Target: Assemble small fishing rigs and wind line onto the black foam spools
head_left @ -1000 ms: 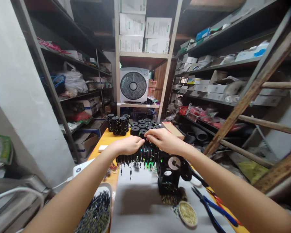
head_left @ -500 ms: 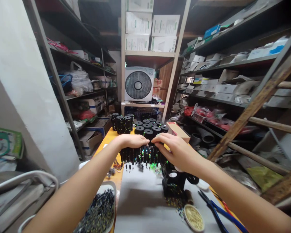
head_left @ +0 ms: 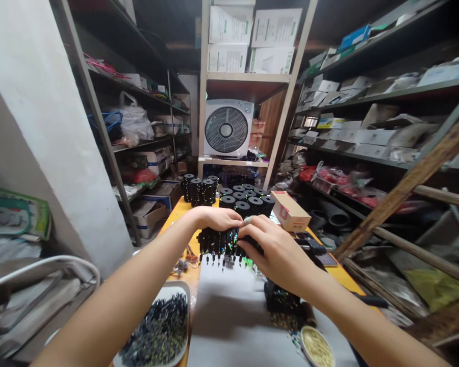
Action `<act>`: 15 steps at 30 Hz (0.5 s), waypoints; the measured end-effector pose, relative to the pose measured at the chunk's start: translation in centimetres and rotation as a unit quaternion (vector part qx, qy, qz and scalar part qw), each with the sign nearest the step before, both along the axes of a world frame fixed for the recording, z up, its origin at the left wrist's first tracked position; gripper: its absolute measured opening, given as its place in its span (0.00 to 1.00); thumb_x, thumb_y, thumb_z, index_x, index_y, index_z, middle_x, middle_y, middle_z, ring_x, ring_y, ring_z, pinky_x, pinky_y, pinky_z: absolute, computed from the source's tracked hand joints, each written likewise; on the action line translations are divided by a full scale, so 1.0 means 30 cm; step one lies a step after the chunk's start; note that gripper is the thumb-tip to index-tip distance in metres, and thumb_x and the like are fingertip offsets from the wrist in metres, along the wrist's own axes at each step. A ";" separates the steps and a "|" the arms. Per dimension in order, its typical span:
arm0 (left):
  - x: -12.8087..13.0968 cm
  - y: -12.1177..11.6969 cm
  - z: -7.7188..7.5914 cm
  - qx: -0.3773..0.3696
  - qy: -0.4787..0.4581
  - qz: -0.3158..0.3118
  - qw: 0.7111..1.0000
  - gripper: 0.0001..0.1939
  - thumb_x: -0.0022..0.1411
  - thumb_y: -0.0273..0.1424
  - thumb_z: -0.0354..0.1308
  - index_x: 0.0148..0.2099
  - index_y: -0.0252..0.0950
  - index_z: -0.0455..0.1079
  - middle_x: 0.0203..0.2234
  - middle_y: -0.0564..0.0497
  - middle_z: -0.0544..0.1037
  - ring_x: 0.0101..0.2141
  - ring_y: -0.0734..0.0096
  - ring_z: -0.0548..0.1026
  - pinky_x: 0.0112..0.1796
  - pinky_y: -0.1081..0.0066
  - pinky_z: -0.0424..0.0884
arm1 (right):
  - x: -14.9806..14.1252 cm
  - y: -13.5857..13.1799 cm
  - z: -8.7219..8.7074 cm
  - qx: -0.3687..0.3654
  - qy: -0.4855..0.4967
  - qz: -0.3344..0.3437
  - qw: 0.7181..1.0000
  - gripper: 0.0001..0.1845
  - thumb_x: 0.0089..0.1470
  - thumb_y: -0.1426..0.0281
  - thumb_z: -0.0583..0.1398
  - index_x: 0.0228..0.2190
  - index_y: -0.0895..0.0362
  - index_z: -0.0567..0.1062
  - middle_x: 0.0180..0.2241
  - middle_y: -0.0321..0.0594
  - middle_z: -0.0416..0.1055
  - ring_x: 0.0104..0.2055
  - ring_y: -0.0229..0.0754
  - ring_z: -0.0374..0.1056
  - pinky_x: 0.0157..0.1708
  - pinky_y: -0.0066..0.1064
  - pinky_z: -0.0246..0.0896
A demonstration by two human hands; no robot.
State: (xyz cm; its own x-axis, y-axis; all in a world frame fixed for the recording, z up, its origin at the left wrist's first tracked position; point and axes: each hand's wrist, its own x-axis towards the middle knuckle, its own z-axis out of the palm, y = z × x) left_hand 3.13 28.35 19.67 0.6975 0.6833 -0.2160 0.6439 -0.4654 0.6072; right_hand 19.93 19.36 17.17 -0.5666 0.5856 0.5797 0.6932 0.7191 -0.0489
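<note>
My left hand (head_left: 222, 220) rests at the top of a row of thin black discs (head_left: 214, 243), its fingers pressed together. Facing it, my right hand (head_left: 270, 247) is curled, thumb and fingertips pinched close to the left fingertips. Whatever the fingertips hold is too small or hidden to make out. Small black pieces dangle from the row's lower edge, with green and bluish bright beads among the discs. Part of the row is covered by my right hand. Right behind it stand black spools (head_left: 243, 206) with round tops, dotted with yellow-green.
More black spools (head_left: 196, 191) stand at the table's far left. A tray of small dark parts (head_left: 186, 334), a dish of gold-coloured bits (head_left: 316, 346) and a cardboard box (head_left: 290, 211) surround the white sheet (head_left: 229, 326). A wooden ladder (head_left: 401, 193) leans at right; a box fan (head_left: 228, 127) faces me.
The view has shifted, so the scene sits slightly further right. My hands stay together at the row of discs. My right forearm now covers the blue-handled pliers.
</note>
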 end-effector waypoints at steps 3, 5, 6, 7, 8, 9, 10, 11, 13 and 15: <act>0.005 0.006 0.000 0.002 0.003 -0.003 1.000 0.17 0.66 0.39 0.49 0.49 0.33 0.70 0.45 0.47 0.76 0.46 0.61 0.72 0.47 0.60 0.67 | -0.015 0.014 -0.018 0.021 0.005 0.014 1.000 0.07 0.61 0.75 0.53 0.31 0.59 0.70 0.32 0.44 0.68 0.37 0.45 0.62 0.36 0.38 0.61; 0.007 0.010 0.000 0.001 0.005 -0.008 1.000 0.17 0.65 0.39 0.52 0.47 0.32 0.70 0.44 0.46 0.75 0.45 0.60 0.73 0.46 0.56 0.68 | -0.017 0.014 -0.026 0.027 0.006 0.025 0.999 0.08 0.61 0.74 0.53 0.30 0.59 0.70 0.33 0.44 0.68 0.38 0.46 0.62 0.37 0.38 0.61; 0.007 0.013 -0.001 0.001 0.006 -0.011 1.000 0.17 0.64 0.40 0.53 0.46 0.32 0.70 0.44 0.47 0.75 0.44 0.60 0.74 0.45 0.55 0.69 | -0.015 0.009 -0.030 0.029 0.005 0.032 0.999 0.08 0.61 0.74 0.53 0.31 0.59 0.70 0.33 0.44 0.69 0.38 0.45 0.63 0.38 0.38 0.61; 0.007 0.016 -0.003 0.001 0.007 -0.014 1.000 0.16 0.64 0.40 0.53 0.46 0.32 0.70 0.43 0.47 0.75 0.43 0.60 0.74 0.45 0.55 0.69 | -0.009 0.002 -0.032 0.030 0.008 0.038 0.999 0.08 0.61 0.74 0.52 0.31 0.59 0.70 0.34 0.44 0.69 0.39 0.45 0.63 0.39 0.38 0.61; 0.008 0.021 -0.005 0.002 0.006 -0.017 1.000 0.16 0.64 0.39 0.53 0.46 0.32 0.70 0.43 0.47 0.75 0.43 0.60 0.74 0.45 0.55 0.70 | -0.001 -0.006 -0.035 0.030 0.014 0.039 0.999 0.07 0.61 0.74 0.52 0.34 0.59 0.70 0.35 0.44 0.69 0.40 0.45 0.63 0.40 0.38 0.62; 0.008 0.026 -0.008 0.003 0.004 -0.020 1.000 0.16 0.64 0.39 0.53 0.46 0.32 0.70 0.43 0.47 0.75 0.44 0.60 0.74 0.45 0.55 0.70 | 0.011 -0.014 -0.038 0.030 0.023 0.034 0.999 0.06 0.61 0.73 0.53 0.37 0.59 0.70 0.38 0.45 0.69 0.42 0.46 0.63 0.42 0.38 0.62; 0.008 0.032 -0.013 0.004 0.000 -0.023 1.000 0.16 0.64 0.39 0.53 0.47 0.32 0.70 0.44 0.47 0.75 0.44 0.60 0.73 0.45 0.55 0.69 | 0.026 -0.020 -0.041 0.030 0.033 0.021 0.999 0.08 0.61 0.73 0.53 0.41 0.60 0.69 0.40 0.47 0.69 0.44 0.46 0.63 0.44 0.39 0.61; 0.008 0.039 -0.018 0.003 -0.005 -0.027 1.000 0.16 0.64 0.39 0.53 0.47 0.32 0.70 0.44 0.46 0.75 0.45 0.60 0.73 0.46 0.55 0.69 | 0.043 -0.024 -0.046 0.030 0.039 0.000 0.999 0.11 0.61 0.71 0.53 0.45 0.60 0.68 0.43 0.48 0.68 0.47 0.47 0.63 0.47 0.40 0.60; 0.009 0.051 -0.028 -0.003 -0.014 -0.033 0.999 0.15 0.64 0.39 0.53 0.46 0.33 0.70 0.44 0.46 0.75 0.44 0.61 0.73 0.46 0.55 0.69 | 0.077 -0.019 -0.059 0.030 0.037 -0.052 0.997 0.16 0.62 0.69 0.51 0.51 0.60 0.65 0.48 0.50 0.67 0.52 0.50 0.61 0.50 0.43 0.58; 0.010 0.058 -0.035 -0.009 -0.024 -0.032 0.999 0.14 0.64 0.38 0.54 0.44 0.32 0.71 0.41 0.47 0.76 0.42 0.62 0.74 0.45 0.56 0.70 | 0.103 -0.001 -0.076 0.024 0.014 -0.091 0.995 0.17 0.64 0.67 0.49 0.51 0.60 0.65 0.48 0.51 0.68 0.52 0.51 0.62 0.50 0.45 0.57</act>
State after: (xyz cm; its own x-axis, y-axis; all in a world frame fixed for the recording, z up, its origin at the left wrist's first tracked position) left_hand 3.42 30.08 18.63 0.7494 0.6333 -0.1932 0.5829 -0.4927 0.6461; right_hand 23.02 19.33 14.88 -0.4376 0.6481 0.6232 0.8107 0.5842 -0.0383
